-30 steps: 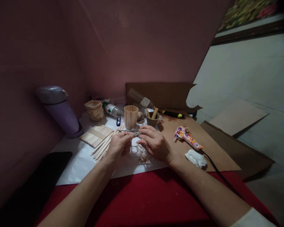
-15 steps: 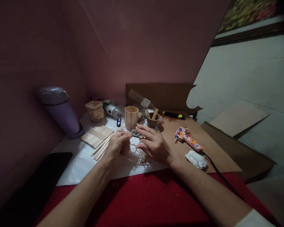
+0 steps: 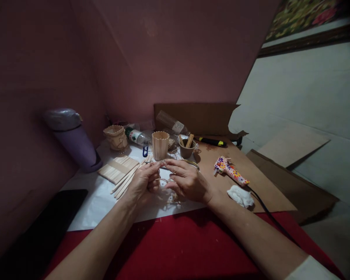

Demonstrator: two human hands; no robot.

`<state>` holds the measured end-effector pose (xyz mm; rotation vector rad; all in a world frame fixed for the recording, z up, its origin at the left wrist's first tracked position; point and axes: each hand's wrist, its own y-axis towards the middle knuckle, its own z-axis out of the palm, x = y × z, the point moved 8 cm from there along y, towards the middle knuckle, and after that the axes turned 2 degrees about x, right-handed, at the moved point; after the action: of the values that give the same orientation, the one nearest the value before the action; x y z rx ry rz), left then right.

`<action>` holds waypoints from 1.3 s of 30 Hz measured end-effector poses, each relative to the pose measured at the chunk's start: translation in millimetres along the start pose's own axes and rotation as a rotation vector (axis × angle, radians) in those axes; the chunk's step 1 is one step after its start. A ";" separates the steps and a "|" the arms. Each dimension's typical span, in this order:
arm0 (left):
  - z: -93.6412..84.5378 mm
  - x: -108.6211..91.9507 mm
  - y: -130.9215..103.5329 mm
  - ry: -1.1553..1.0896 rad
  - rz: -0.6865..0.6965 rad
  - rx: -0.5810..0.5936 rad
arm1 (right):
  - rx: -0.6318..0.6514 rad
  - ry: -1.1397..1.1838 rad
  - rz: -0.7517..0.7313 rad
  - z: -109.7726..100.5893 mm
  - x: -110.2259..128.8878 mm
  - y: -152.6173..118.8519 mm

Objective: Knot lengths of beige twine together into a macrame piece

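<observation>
My left hand (image 3: 146,179) is closed, thumb and index finger pinched on thin twine (image 3: 163,180) over the white sheet. My right hand (image 3: 189,181) meets it fingertip to fingertip; its fingers are bent, and part of a pair of scissors (image 3: 192,163) shows behind its knuckles. What the right fingertips pinch is too small to make out. Below the hands lies a small tangle of twine (image 3: 175,197). Just beyond them stands a cup of wooden sticks (image 3: 160,146), upright.
Craft sticks (image 3: 118,170), a second stick cup (image 3: 116,138), plastic bottles (image 3: 137,136), a small pot (image 3: 187,148), a cutter (image 3: 212,142), a flowered glue gun (image 3: 230,171), white cloth (image 3: 240,196) and a purple tumbler (image 3: 76,140) surround the hands.
The right fingers have come closer to the left fingertips. The dark metal piece seen between the hands is now mostly hidden, and a curved handle shows behind the right hand.
</observation>
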<state>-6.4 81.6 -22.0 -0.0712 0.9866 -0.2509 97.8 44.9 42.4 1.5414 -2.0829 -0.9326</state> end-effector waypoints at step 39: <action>0.9 7.3 -2.9 -0.083 -0.063 -0.055 | -0.039 0.174 0.410 7.1 -23.1 -6.9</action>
<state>-2.3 76.9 -27.0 -0.1616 0.9100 -0.2768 105.3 67.5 34.4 1.0709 -2.1245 -0.6580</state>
